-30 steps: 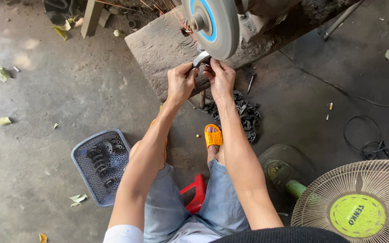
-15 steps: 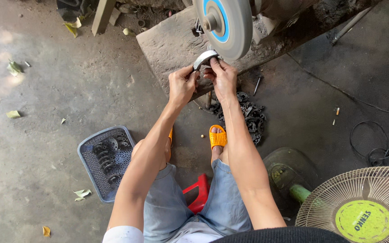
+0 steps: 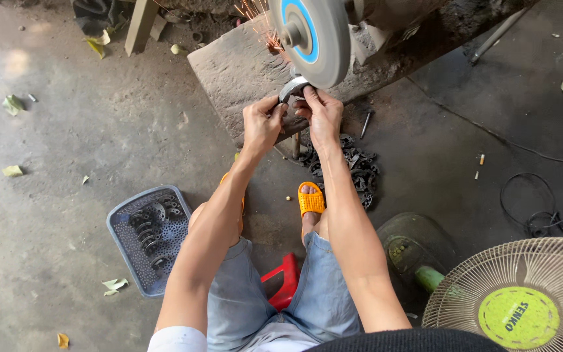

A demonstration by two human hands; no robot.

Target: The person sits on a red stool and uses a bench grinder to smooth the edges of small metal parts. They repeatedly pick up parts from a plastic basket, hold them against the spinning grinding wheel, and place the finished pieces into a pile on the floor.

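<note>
My left hand [image 3: 262,122] and my right hand [image 3: 321,115] together pinch a small curved metal part [image 3: 292,87]. The part is pressed up against the lower edge of a grey grinding wheel [image 3: 324,40] with a blue centre. Orange sparks [image 3: 259,16] fly off to the upper left of the wheel. The wheel sits above a worn slab-like bench [image 3: 229,72]. I sit on a low red stool [image 3: 283,280] with both arms stretched forward.
A grey plastic basket [image 3: 139,229] with several dark metal rings lies by my left knee. A heap of dark metal rings [image 3: 353,166] lies under the bench by my orange sandal [image 3: 311,199]. A floor fan [image 3: 522,300] stands at lower right, cables [image 3: 542,202] beyond it.
The view has shifted slightly, so the wheel and hands sit lower in frame. Sparks now show at the wheel's upper left. Both hands keep the part at the wheel.
</note>
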